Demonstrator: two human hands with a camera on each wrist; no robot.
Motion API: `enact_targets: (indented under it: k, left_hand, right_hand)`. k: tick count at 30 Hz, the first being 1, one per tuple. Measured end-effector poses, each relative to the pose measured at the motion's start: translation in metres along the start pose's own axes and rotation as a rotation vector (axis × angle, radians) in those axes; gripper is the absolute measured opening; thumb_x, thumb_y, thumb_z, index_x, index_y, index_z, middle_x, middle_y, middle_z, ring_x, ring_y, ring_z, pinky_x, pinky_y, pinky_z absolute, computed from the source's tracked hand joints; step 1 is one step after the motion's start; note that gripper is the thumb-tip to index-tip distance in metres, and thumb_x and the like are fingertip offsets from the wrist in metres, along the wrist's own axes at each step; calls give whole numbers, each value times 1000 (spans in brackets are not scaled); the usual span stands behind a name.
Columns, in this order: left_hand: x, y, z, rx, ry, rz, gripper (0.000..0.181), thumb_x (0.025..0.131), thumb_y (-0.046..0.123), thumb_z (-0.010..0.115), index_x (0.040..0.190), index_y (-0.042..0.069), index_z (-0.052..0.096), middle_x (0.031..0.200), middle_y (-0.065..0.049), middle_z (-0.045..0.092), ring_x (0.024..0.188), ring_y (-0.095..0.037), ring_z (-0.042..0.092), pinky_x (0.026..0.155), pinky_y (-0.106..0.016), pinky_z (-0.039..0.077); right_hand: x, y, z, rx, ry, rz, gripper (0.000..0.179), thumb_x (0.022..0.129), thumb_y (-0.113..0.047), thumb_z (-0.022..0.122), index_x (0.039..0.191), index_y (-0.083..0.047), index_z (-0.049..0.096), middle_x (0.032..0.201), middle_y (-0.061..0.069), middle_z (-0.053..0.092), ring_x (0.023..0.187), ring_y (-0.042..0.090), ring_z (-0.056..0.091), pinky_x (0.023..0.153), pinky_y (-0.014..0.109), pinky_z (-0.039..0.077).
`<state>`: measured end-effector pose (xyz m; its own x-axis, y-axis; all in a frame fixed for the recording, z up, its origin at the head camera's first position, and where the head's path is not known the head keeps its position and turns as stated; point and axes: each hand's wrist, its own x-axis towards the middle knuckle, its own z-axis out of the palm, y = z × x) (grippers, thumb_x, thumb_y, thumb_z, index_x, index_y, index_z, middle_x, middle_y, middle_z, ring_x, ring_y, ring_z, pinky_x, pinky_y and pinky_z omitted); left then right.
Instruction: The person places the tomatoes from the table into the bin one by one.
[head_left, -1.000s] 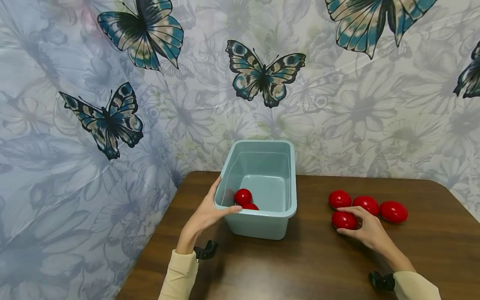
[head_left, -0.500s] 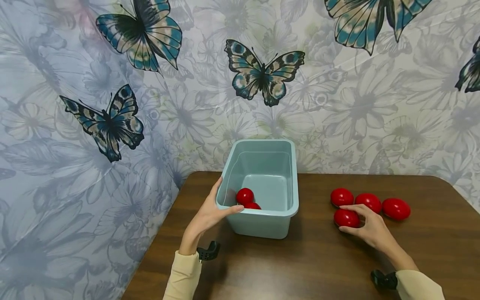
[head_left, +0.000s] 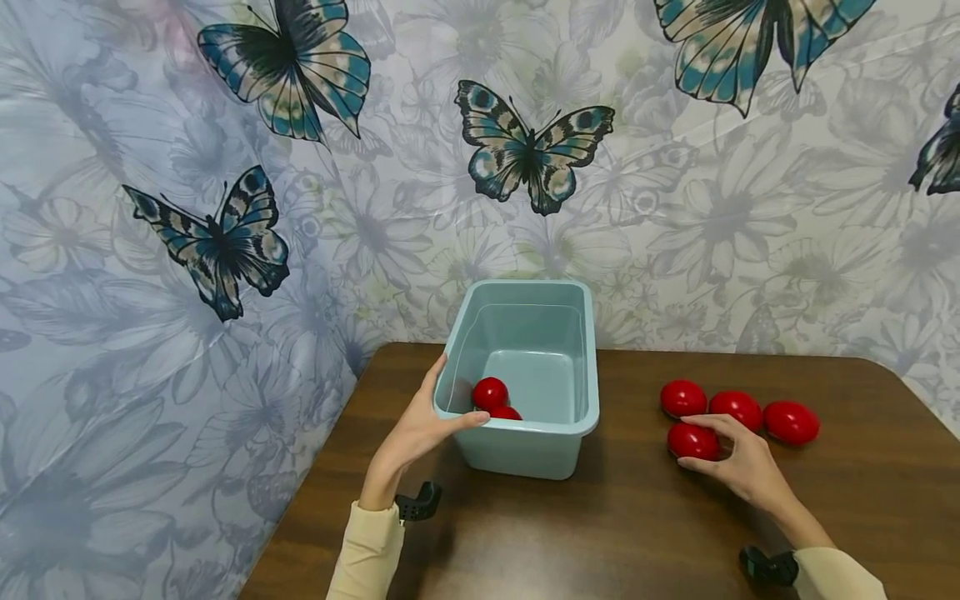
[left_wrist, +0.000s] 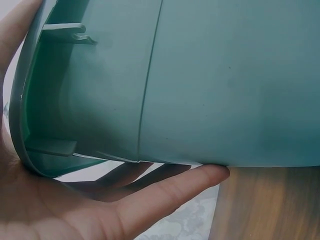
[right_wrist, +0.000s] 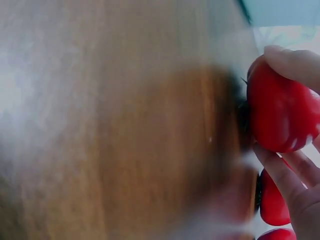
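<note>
Nearest the viewer, behind both hands, pale yellow sleeves (head_left: 366, 546) and black wrist-worn devices (head_left: 420, 502) are seen above a brown wood-grain tabletop (head_left: 622, 533). By the left hand (head_left: 412, 437), a pale blue-green rectangular plastic bin (head_left: 517, 454) is gripped at its near left corner, the thumb being laid on the near rim and the fingers along the left side. By the right hand (head_left: 750, 468), well to the right of the bin, a glossy red round tomato (head_left: 691, 441) is held between thumb and fingers; whether it has been raised from the tabletop cannot be told. Just past the left thumb, two loose red tomatoes (head_left: 491, 393) are contained in the bin. Just beyond the right hand, a row of three red tomatoes (head_left: 792, 422) is laid out. Farthest from the hands, a floral backdrop printed with butterflies (head_left: 637, 275) is hung.

The step in hand is judged to be the picking-up of one more tomato for the bin. For the next move, the held tomato would need to be lifted, carried leftward over the rim and lowered gently, with the bin braced by the left hand.
</note>
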<state>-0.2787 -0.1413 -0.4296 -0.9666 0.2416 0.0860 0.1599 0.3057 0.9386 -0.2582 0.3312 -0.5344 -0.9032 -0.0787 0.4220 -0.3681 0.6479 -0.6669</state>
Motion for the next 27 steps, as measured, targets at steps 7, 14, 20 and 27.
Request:
enact_targets:
  k: [7,14,20,27]
  left_hand:
    - [-4,1,0,15,13,-30,116,84,37,88,169,23,10,169,-10,28,148,-41,38,114,-62,40]
    - [-1,4,1,7,-2,-9,116,84,37,88,169,23,10,169,-11,28,148,-42,38,114,-62,40]
    - [-3,6,-1,5,6,-15,117,84,36,88,169,21,10,169,-12,28,148,-43,38,114,-62,41]
    - [-4,4,0,16,9,-24,118,83,40,89,169,21,11,168,-12,29,148,-40,38,115,-62,39]
  right_hand:
    - [12,-15,-20,40,66,30,60,81,-17,93,135,-8,69,126,-17,57,107,-20,46,83,2,43]
    - [44,-47,-49,122,133,28,58,86,-9,88,139,-4,65,123,-20,55,101,-17,55,84,2,46]
    - [73,-83,-54,199,139,16,60,87,-7,86,142,-2,62,126,-15,56,102,-13,60,84,5,49]
    - [103,-127,-44,278,174,-57,58,87,-5,86,140,-3,65,129,-3,62,102,-2,64,87,8,50]
